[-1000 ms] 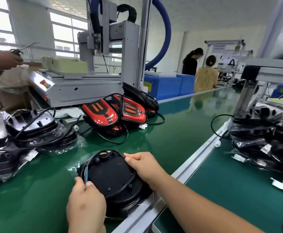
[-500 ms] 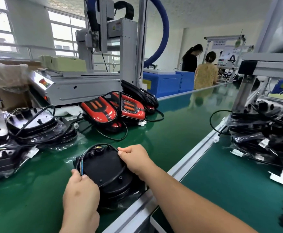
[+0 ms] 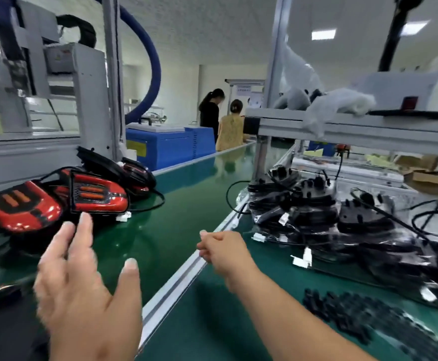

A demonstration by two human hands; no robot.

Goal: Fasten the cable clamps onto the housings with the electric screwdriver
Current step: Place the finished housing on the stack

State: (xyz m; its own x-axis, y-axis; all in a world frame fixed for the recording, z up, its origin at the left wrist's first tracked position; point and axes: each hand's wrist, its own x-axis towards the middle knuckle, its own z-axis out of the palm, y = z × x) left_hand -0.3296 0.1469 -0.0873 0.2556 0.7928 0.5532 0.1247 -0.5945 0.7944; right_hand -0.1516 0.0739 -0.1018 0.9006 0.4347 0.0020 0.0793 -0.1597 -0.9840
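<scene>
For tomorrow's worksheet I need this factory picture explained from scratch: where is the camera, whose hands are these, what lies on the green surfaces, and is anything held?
The camera sits on a worker's head, looking forward and down, so the two bare hands are the worker's own. The left hand is open, fingers spread, over the green belt. The right hand has curled fingers; nothing shows in it. On the belt lie red-and-black housings. Beyond the metal rail, a green bench carries bagged black housings with cables and a blurred heap of small black parts.
</scene>
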